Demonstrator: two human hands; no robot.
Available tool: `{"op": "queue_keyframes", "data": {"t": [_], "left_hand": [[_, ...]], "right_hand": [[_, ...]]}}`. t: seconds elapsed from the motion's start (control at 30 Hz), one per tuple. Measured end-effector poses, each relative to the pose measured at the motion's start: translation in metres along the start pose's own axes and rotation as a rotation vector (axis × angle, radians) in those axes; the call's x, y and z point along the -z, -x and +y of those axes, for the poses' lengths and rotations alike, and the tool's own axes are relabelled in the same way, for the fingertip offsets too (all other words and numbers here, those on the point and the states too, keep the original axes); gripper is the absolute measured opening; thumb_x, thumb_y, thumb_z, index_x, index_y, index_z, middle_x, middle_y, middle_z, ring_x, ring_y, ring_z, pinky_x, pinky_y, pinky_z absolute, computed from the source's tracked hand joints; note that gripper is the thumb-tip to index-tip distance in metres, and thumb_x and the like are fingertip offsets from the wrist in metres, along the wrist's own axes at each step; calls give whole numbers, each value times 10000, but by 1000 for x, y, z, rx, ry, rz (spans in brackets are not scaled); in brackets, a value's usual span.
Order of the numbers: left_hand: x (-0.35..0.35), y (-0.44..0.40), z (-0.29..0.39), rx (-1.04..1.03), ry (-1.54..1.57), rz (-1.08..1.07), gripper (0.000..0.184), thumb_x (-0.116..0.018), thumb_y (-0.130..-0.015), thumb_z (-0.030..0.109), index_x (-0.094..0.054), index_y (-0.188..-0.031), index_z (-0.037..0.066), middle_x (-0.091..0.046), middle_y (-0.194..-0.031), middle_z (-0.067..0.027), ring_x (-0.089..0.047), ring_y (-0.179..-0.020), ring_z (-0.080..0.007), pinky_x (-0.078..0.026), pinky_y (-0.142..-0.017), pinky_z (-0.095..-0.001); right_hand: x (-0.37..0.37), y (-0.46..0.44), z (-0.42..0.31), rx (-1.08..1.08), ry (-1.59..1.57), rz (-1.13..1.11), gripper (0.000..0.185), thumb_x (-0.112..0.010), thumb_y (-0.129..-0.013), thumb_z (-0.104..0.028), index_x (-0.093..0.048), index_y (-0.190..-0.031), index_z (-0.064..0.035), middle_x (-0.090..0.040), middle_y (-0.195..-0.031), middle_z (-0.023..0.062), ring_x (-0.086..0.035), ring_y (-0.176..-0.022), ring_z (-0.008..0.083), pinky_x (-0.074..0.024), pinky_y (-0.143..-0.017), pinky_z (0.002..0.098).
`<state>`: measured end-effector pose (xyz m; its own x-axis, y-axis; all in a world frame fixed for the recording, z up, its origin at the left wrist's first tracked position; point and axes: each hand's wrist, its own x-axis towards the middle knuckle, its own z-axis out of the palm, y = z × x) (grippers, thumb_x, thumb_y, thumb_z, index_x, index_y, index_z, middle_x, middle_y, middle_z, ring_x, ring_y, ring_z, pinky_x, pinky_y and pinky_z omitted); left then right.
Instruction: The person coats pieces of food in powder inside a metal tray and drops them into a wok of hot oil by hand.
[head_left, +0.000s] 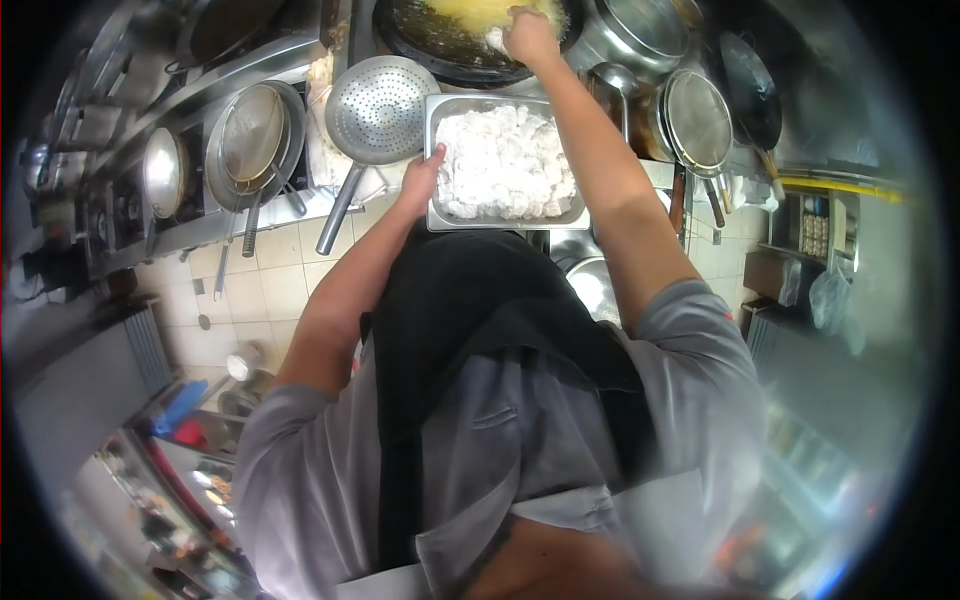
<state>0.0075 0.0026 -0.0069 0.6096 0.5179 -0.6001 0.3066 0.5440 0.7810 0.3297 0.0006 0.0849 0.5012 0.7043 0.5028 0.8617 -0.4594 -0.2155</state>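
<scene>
My left hand (422,181) grips the left rim of a rectangular steel pan (506,225), thumb over the edge. White, flour-coated pieces (506,162) fill the pan; what is under the coating cannot be made out. Above the far side of a large dark wok (405,42), my right hand (531,40) is closed, with a white-coated piece (495,39) at its fingers. Yellow, foaming oil (470,16) is in the wok, just beside that hand. A perforated skimmer (380,108) lies left of the pan, its handle pointing toward me.
Mesh strainers (255,135) rest over the stove at left. To the right stand a steel pot (645,35), a ladle (614,78) and another round strainer (698,118). A dark wok (752,90) leans farther right. Tiled floor (285,265) shows below the counter.
</scene>
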Motion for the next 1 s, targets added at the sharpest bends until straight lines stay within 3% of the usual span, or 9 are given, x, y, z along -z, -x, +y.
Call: {"op": "queue_keyframes", "data": {"t": [0.17,0.27,0.47,0.57,0.67,0.73,0.8,0.87,1.0], "left_hand": [[-1,5,3,-21,9,11,558,-613,-935,432,-632,-1112,-97,-679,-1004,-153,-640,-868,-194,-496,-788,-320],[1,2,-1,-15,16,-10,575,-606,-943,429,-597,-1135,-113,-664,-1001,-149,-645,-858,-202,-521,-766,-347],[3,-10,-6,-19,-41,6,569,-623,-933,422,-598,-1136,-109,-661,-1014,-156,-643,-869,-198,-522,-764,-352],[0,-5,-5,-13,-18,31,559,-616,-932,436,-638,-1124,-88,-683,-991,-140,-635,-862,-193,-490,-792,-321],[0,-5,-6,-19,2,28,560,-613,-933,436,-637,-1131,-88,-681,-998,-143,-636,-852,-195,-491,-789,-319],[2,-8,-7,-3,53,-19,559,-610,-935,435,-634,-1131,-88,-681,-997,-142,-642,-855,-193,-496,-786,-315],[2,-7,-5,5,16,-6,550,-605,-940,427,-632,-1132,-87,-681,-998,-143,-645,-863,-194,-498,-787,-315],[1,-5,-2,16,-22,5,540,-600,-945,420,-630,-1132,-86,-681,-1000,-143,-647,-870,-195,-500,-788,-314],[0,-3,0,-9,34,-33,517,-600,-951,397,-608,-1129,-88,-668,-1005,-139,-653,-862,-198,-519,-771,-325]], "right_hand": [[85,42,-71,-143,-119,-488,226,-568,-856,-225,-717,-908,-63,-700,-897,189,-686,-842,375,-550,-804,482],[63,89,-83,24,67,-833,255,-604,-851,-222,-716,-972,-28,-693,-996,219,-680,-935,375,-553,-826,447],[40,127,-88,-23,76,-825,286,-681,-844,-250,-683,-1075,-81,-664,-1081,181,-667,-964,344,-548,-805,449],[46,130,-83,-44,31,-712,300,-713,-817,-218,-670,-1069,-62,-656,-1104,182,-647,-1005,344,-543,-826,442],[46,138,-54,162,-204,-404,225,-710,-805,-143,-657,-1006,-56,-670,-1061,167,-654,-1027,293,-525,-883,389],[74,125,-55,-282,-753,-572,246,-723,-815,-127,-639,-1039,-67,-644,-1109,138,-655,-1021,252,-513,-896,353],[100,121,-56,-420,-749,-584,272,-707,-841,-111,-620,-1093,-54,-637,-1110,110,-645,-1033,222,-512,-901,342],[100,129,-47,-781,-1733,-523,307,-693,-849,-93,-597,-1133,-27,-660,-1065,111,-655,-1022,241,-526,-895,377],[89,133,-44,-1025,-2120,-751,284,-691,-876,-207,-611,-1113,-73,-673,-1006,77,-679,-952,243,-557,-803,355]]}}
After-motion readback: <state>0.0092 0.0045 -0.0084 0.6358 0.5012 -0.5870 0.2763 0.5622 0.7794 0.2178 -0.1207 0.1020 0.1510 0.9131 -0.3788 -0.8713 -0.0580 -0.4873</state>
